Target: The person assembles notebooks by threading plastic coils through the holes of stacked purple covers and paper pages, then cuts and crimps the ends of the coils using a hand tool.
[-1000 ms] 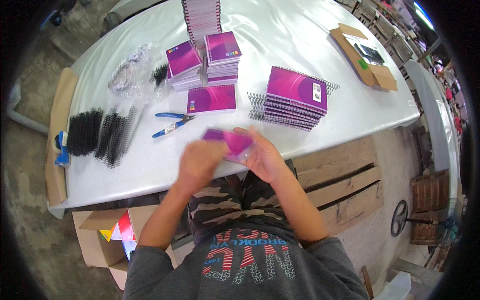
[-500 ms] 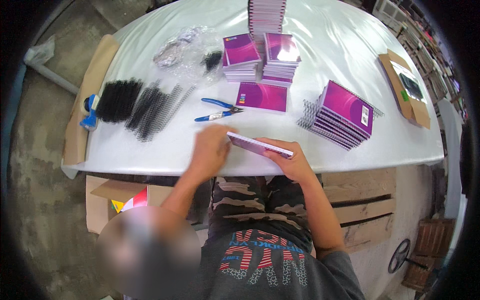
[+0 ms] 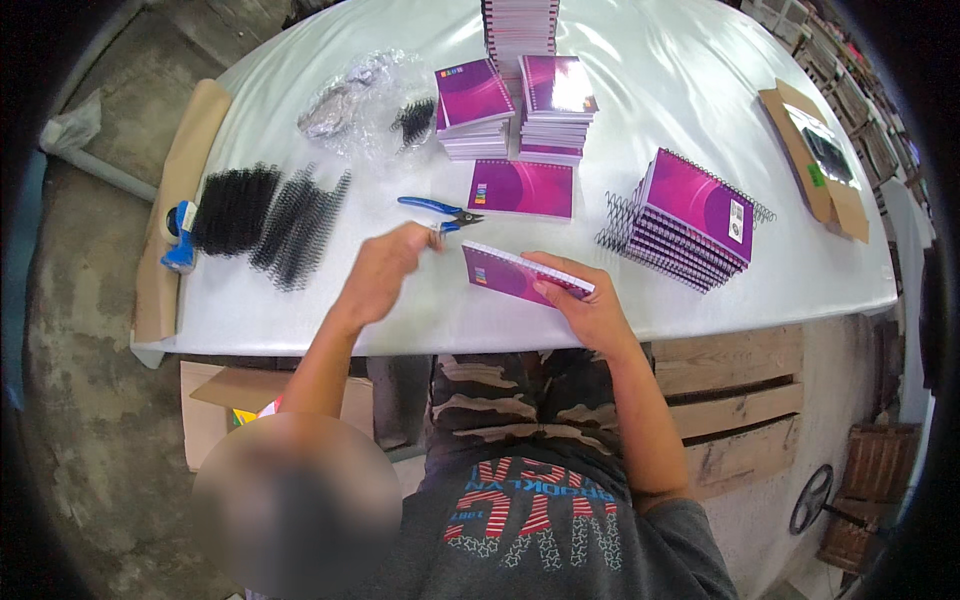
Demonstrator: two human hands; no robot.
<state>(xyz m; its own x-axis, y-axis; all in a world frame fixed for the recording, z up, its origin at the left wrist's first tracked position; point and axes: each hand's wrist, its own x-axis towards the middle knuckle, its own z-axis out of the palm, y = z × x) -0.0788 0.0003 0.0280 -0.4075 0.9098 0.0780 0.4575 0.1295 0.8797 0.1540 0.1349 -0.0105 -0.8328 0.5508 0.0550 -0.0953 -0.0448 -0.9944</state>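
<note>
My right hand [image 3: 592, 305] grips a purple notebook [image 3: 500, 276] by its right end, the cover tilted toward me and its page edge up. Just left of it, my left hand [image 3: 385, 272] is closed with its fingers at the lower handle of blue-handled cutting pliers [image 3: 428, 204]. That handle is mostly hidden by the hand; the pliers' jaws point right. Beyond the held notebook, another purple notebook [image 3: 522, 189] lies flat. Further left lie black spiral binding coils [image 3: 300, 230] and a denser bundle of black coils [image 3: 235, 210].
Two purple notebook stacks [image 3: 475, 95] [image 3: 558, 85] stand at the back, before a taller stack [image 3: 520, 28]. At right is a pile of notebooks with coils [image 3: 690, 215]. Clear plastic wrap [image 3: 350, 105], a blue tape dispenser [image 3: 180, 240] and a cardboard piece [image 3: 815, 165] lie around.
My left hand has moved away from the notebook's left end, up and left to the pliers' lower handle. The notebook has tilted so more of its cover shows.
</note>
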